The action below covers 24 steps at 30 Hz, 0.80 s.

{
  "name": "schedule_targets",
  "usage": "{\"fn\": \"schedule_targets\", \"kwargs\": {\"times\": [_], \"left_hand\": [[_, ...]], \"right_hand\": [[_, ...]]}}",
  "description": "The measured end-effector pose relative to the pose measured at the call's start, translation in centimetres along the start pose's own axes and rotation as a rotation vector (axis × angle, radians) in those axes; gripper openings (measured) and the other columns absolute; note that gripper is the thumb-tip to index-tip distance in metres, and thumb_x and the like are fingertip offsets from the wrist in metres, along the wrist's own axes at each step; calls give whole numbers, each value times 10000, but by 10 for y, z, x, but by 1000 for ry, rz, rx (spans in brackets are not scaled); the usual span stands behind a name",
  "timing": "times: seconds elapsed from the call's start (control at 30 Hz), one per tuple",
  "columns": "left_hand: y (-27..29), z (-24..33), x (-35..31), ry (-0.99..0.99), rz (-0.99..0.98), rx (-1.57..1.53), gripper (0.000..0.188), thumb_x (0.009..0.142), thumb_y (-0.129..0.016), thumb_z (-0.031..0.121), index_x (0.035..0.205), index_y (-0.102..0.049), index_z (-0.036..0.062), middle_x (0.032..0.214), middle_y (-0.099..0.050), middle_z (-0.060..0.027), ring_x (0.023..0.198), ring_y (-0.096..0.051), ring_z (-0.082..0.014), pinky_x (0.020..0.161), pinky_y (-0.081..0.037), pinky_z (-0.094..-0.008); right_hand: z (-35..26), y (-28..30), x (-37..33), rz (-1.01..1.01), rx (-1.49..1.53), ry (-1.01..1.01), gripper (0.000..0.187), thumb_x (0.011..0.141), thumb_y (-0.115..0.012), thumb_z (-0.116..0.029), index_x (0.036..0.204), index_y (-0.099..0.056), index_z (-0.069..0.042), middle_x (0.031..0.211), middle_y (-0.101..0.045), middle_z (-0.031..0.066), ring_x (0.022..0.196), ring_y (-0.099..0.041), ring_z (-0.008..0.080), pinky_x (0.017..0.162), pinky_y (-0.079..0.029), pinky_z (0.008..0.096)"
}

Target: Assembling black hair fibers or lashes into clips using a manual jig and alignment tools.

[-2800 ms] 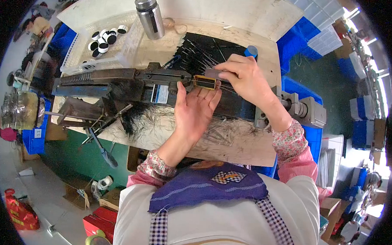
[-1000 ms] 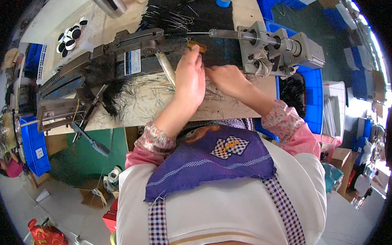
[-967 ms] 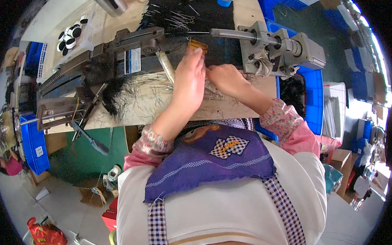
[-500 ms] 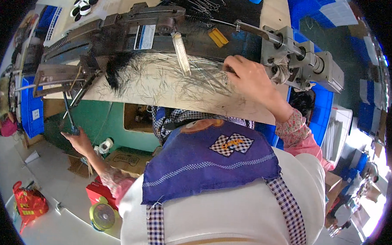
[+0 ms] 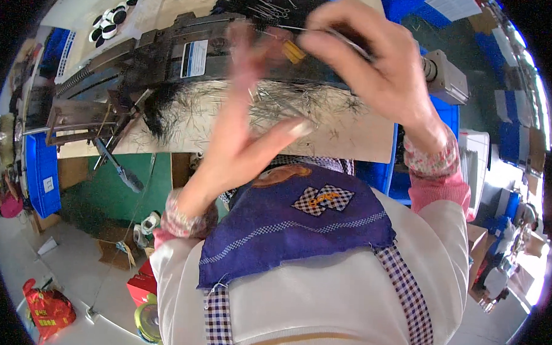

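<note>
Your left hand (image 5: 247, 120) is raised above the tabletop (image 5: 362, 130), blurred, palm open w/ fingers spread & pointing up toward the machine; thumb sticks out to the right. It grips nothing.

Your right hand (image 5: 368, 57) is up over the far side of the tabletop, fingers curled & pinched together. A thin metal rod (image 5: 347, 41) runs right at those fingertips, but can't tell if you're actually pinching it or just in front of it – too blurred.

Betw. both hands, just beside the right fingertips, sits a small orange-yellow tag (image 5: 294, 51) on the dark machine (image 5: 171, 53), a long black & grey unit lying across the tabletop w/ a white label on its front. At its right end, behind your right wrist, is a grey motor block (image 5: 446, 78).

In front of the machine, a spread of thin dark bristles (image 5: 229, 107) lies loose on the pale wood, thicker & blacker at the left, thinner toward the right. More bristles lie in a pile behind the machine, top centre.

Top left: a white sheet w/ round black-and-white discs (image 5: 114, 24). Blue bins (image 5: 42, 170) at left, another under the tabletop's right end. Red bag (image 5: 49, 310) on the floor, lower left.
</note>
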<state>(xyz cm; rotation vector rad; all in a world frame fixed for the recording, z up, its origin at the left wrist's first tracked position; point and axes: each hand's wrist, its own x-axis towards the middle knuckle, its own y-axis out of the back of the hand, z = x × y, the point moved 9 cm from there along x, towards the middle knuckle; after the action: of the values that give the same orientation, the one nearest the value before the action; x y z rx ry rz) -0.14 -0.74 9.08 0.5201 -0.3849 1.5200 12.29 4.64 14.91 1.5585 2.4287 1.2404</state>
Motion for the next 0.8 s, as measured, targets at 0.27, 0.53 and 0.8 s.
{"fn": "schedule_targets", "kwargs": {"times": [0.27,0.53,0.8], "left_hand": [[69,-95,-37,547,67,-45,286,1014,-405,270,955,-541,25,867,-540,-43,705,-477,-97,628,-417,-258],[-21,-105,-41,890,39,-571,235,993,-457,288,929,-515,70,696,-442,2,582,-434,-90,482,-339,-229],[77,-70,10,587,149,-1532,252,995,-413,269,1030,-573,78,676,-378,26,396,-251,-32,336,-200,-189]], "right_hand": [[47,28,14,136,-434,172,168,873,-597,-132,940,-644,15,812,-655,155,718,-642,295,645,-517,348],[92,-39,7,-113,-666,260,240,787,-616,-93,1026,-631,-89,914,-600,52,889,-608,247,742,-513,361],[81,-49,7,-88,-675,287,222,767,-590,-47,983,-623,-84,914,-597,51,884,-606,245,718,-517,362]]}}
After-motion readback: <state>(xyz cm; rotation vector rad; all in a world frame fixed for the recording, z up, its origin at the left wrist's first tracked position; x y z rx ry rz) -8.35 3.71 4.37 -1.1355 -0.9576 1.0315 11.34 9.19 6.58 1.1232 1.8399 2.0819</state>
